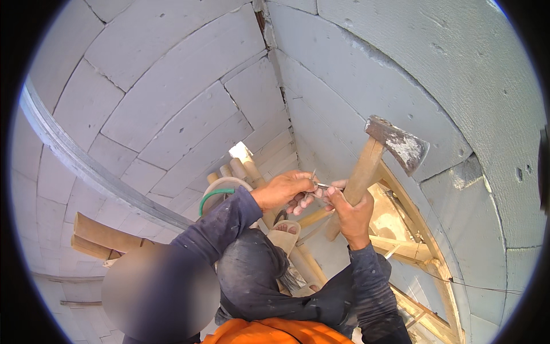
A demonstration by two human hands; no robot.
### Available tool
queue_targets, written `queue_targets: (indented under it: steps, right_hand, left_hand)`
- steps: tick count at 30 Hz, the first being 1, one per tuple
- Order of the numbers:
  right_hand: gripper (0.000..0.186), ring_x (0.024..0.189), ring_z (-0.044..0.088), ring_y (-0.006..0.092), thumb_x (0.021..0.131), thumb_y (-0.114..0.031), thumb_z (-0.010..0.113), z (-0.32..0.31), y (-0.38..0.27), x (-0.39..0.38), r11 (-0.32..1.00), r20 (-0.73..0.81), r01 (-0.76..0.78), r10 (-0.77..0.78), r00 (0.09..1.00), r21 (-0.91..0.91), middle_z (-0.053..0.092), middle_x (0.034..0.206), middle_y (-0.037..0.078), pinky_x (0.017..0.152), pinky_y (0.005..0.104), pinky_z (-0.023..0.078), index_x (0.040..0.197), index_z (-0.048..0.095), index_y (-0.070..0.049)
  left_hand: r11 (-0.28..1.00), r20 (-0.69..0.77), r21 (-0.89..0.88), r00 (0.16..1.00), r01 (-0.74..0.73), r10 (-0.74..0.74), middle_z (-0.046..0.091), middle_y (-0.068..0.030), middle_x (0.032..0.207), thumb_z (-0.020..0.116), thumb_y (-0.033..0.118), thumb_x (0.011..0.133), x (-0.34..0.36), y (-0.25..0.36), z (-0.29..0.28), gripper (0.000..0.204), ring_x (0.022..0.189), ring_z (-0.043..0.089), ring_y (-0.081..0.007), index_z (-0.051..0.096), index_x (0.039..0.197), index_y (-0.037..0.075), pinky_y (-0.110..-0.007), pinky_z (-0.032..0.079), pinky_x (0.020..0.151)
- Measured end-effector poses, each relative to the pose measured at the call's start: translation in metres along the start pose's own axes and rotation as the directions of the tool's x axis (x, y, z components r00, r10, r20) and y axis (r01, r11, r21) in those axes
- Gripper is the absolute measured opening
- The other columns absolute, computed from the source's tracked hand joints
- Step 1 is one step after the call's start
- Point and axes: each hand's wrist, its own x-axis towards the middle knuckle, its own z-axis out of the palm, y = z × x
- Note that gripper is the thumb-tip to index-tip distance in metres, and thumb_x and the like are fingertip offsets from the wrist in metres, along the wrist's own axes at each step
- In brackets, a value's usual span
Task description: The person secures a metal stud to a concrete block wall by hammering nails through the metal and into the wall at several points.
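Observation:
My right hand (350, 217) is wrapped round the wooden handle of a hatchet (366, 163), which stands tilted with its worn, white-smeared steel head (401, 143) up. Close beside it, my left hand (286, 190) has its fingers pinched together on a thin, shiny metal piece (322, 186), perhaps a nail. The piece spans the small gap to my right fingertips, which seem to touch it. Another slim point sticks up from the left fingers. Both hands are held in front of my bent knee, and the left palm is partly hidden.
Grey block walls (189, 86) meet in a corner ahead. A metal rail (109, 172) slants across the left. Below are round wooden poles (246, 162), a pale bucket (220, 195) with a green rim or hose (213, 194), and my sandalled foot (285, 232). A timber frame (427, 235) stands right.

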Motion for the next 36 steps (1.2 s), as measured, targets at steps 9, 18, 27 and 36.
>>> queue_targets:
  steps: [9, 18, 27, 36]
  right_hand:
    - [0.034, 0.078, 0.073, 0.0149, 0.097, -0.005, 0.073, 0.032, -0.025, -0.001, 0.99, -0.156, 0.135, -0.13, 0.979, 0.027, 0.075, 0.097, 0.011, 0.064, 0.0279, 0.061, 0.126, 0.063, 0.01]
    - [0.05, 0.073, 0.069, 0.0139, 0.093, -0.009, 0.079, 0.041, -0.02, -0.007, 0.992, 0.017, 0.03, -0.028, 0.999, -0.123, 0.073, 0.095, 0.009, 0.061, 0.0286, 0.06, 0.135, 0.058, 0.009]
    - [0.035, 0.073, 0.067, 0.0113, 0.092, -0.004, 0.073, 0.048, -0.024, -0.01, 0.977, 0.056, -0.015, 0.027, 0.998, -0.211, 0.071, 0.092, 0.007, 0.06, 0.0275, 0.058, 0.123, 0.061, 0.006]
    - [0.045, 0.076, 0.067, 0.0141, 0.092, -0.002, 0.072, 0.05, -0.036, -0.004, 0.997, 0.003, 0.065, -0.065, 0.998, 0.052, 0.069, 0.096, 0.009, 0.055, 0.0277, 0.06, 0.132, 0.054, 0.007]
  left_hand:
    - [0.92, -0.127, -0.353, 0.983, -0.171, 0.133, 0.067, -0.0087, 0.085, 0.049, 0.023, 0.104, 0.007, 0.003, 0.014, 0.024, 0.06, 0.061, -0.0156, 0.061, 0.106, 0.002, -0.027, 0.04, 0.044]
    - [0.86, -0.253, -0.41, 0.944, -0.304, 0.213, 0.063, -0.0059, 0.073, 0.05, 0.025, 0.102, 0.0, -0.014, 0.004, 0.024, 0.053, 0.056, -0.0143, 0.063, 0.102, 0.005, -0.026, 0.038, 0.044]
    - [0.807, -0.441, -0.369, 0.851, -0.462, 0.286, 0.056, -0.0019, 0.064, 0.051, 0.027, 0.098, 0.006, -0.036, -0.011, 0.025, 0.049, 0.047, -0.0101, 0.064, 0.095, 0.005, -0.026, 0.034, 0.044]
    - [0.886, -0.249, -0.112, 0.876, -0.451, 0.414, 0.056, -0.0009, 0.068, 0.053, 0.024, 0.094, 0.001, -0.047, -0.017, 0.024, 0.053, 0.043, -0.0085, 0.065, 0.087, 0.005, -0.027, 0.029, 0.047]
